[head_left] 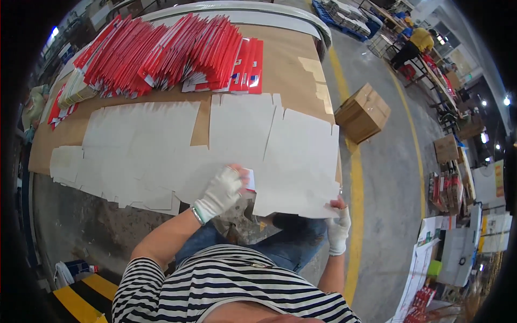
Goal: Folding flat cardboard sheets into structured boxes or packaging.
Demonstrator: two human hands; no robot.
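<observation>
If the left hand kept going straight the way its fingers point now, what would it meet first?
Probably more of the white die-cut sheet that the gloved left hand already rests on; beyond it lie bare brown table and red flat cartons. Depth is unclear.

Packaging workshop floor, worktable (291, 59) stacked with red flat cartons (161, 54), yellow floor line (356, 177), cardboard boxes (363, 112)

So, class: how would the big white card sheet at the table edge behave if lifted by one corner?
The white card sheet looks thin and wide, so it would probably sag. It overhangs the table, so it likely slides easily. The right hand pinches its corner, suggesting it is light.
</observation>
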